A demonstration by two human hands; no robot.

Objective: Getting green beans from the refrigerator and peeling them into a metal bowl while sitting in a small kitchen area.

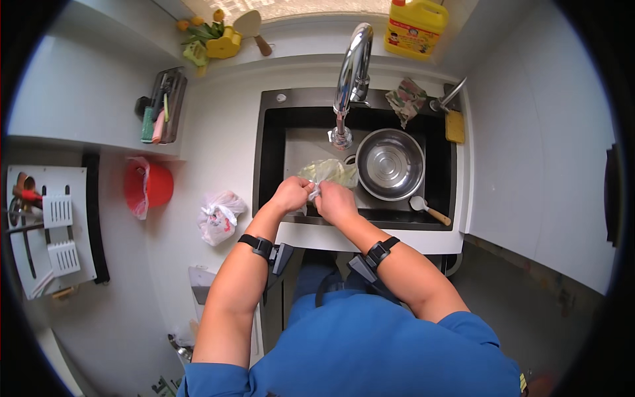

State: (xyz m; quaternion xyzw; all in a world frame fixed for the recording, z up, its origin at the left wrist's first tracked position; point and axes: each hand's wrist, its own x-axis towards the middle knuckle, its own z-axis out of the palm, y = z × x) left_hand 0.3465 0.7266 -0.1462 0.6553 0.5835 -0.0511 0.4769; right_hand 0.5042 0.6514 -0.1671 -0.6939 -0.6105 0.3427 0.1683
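Over the front part of the black sink (270, 149), both hands pinch the gathered, knotted neck of a clear plastic bag (330, 171) with something pale green inside. My left hand (292, 193) grips it from the left, and my right hand (337, 201) from the right, the two nearly touching. The contents' exact kind cannot be told through the plastic. Right of the bag, a stainless steel bowl (391, 165) sits in the sink, with nothing visible inside. A white spoon with a wooden handle (430, 210) lies at the sink's front right.
A chrome faucet (353, 69) arches over the sink. Left on the counter is a tied white plastic bag (220, 218); a red bin (151, 182) stands beyond it. A patterned cloth (407, 101) and a yellow sponge (454, 126) rest at the sink's back right. A yellow jug (415, 30) stands behind.
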